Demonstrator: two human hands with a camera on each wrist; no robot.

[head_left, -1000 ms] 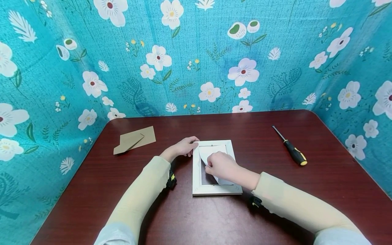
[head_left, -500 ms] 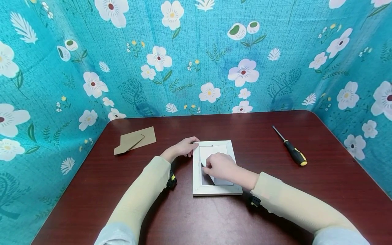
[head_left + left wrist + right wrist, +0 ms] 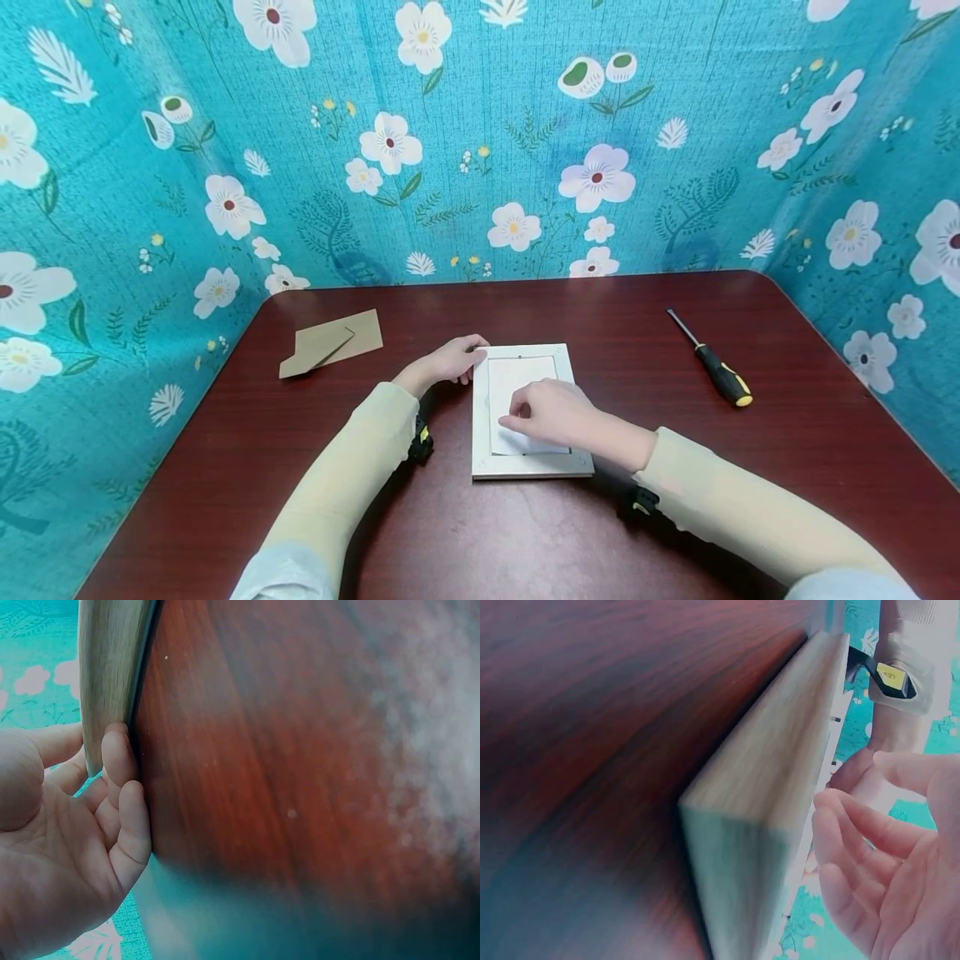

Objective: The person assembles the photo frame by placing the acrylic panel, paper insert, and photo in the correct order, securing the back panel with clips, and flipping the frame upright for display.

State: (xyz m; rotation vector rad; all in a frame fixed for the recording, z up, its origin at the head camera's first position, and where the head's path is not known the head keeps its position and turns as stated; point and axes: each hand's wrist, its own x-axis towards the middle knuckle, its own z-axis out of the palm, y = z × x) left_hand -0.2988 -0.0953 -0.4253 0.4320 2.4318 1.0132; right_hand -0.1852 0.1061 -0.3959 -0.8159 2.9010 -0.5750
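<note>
A white picture frame [image 3: 532,468] lies flat on the table, with a white sheet of paper [image 3: 517,379] filling its opening. My left hand [image 3: 450,360] grips the frame's far left corner; in the left wrist view, thumb and fingers sit on either side of the frame's wooden edge [image 3: 112,667]. Over the paper hovers my right hand [image 3: 551,410], its fingers loosely bent and the thumb apart from them, nothing between them. The right wrist view shows these fingers [image 3: 847,832] beside the frame's surface. Part of the paper is hidden beneath the right hand.
At the left back of the dark red table [image 3: 420,542] lies a brown backing board [image 3: 360,329] with a raised flap. A flat screwdriver [image 3: 720,375] with a black and yellow handle lies to the right. Flowered blue cloth [image 3: 465,167] hangs behind.
The paper, earlier lifted and curved at its left side, now lies flat across the opening. My right hand has let go of it and moved slightly right. The left hand stays put.
</note>
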